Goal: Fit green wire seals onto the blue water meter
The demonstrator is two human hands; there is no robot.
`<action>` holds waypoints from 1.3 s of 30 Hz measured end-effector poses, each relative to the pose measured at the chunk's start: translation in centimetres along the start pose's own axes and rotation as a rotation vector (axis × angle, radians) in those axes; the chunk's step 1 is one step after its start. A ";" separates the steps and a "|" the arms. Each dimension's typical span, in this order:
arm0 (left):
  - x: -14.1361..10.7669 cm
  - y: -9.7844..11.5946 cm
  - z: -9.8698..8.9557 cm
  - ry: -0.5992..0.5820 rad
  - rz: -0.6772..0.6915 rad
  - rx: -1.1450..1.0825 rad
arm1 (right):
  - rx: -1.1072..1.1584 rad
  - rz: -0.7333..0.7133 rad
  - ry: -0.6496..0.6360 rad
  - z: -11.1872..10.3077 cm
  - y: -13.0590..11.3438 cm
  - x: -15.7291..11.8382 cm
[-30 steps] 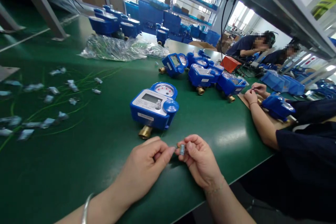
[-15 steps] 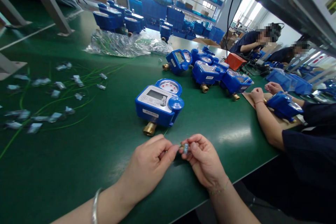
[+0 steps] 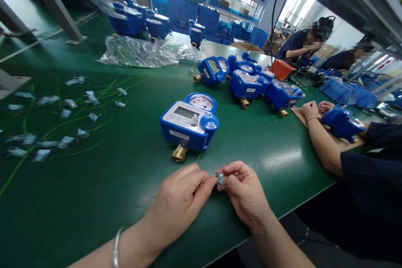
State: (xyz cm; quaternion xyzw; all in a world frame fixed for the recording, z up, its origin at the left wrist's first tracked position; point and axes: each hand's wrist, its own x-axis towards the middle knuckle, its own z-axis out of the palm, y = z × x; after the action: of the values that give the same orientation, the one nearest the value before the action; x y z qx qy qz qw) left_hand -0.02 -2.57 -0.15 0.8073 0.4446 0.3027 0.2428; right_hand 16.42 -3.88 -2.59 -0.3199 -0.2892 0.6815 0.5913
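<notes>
"Head view: what's leftmost?"
"Loose wire seals (image 3: 65, 141) on the green table (image 3: 103, 188)."
"Next?"
"The left hand (image 3: 177, 194), thumb and finger pinched together, contents too small to tell; beyond it, a blue water meter (image 3: 184, 130)."
"Then?"
"A small pale-blue seal (image 3: 221, 179), just beside that pinch, grasped in the right hand (image 3: 248, 192)."

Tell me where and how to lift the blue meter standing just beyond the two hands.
Take the blue meter by both sides of its boxy housing, coming from the near side. The housing is wide, with its display facing up, so its opposite sides should suit a two-handed hold. The brass fitting juts toward the person; keep clear of it.
</notes>
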 end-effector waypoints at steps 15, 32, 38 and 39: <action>0.0 0.0 0.0 -0.096 -0.302 -0.454 | -0.247 -0.148 0.088 1.3 0.5 -0.5; 0.8 0.3 -1.0 0.019 -0.232 -0.430 | -1.237 -0.533 -0.003 2.5 0.6 -2.2; 0.3 0.6 -1.0 0.012 -0.186 -0.447 | -0.274 0.129 0.023 3.6 1.6 -1.1; 0.2 0.6 -1.0 0.024 -0.181 -0.449 | -0.163 0.209 0.004 3.7 1.7 -1.1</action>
State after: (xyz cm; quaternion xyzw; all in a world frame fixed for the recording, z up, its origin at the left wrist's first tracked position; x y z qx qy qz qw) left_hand -0.31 -2.53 0.99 0.6863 0.4397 0.3804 0.4370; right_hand 12.56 -5.29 -1.46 -0.3967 -0.3077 0.7128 0.4897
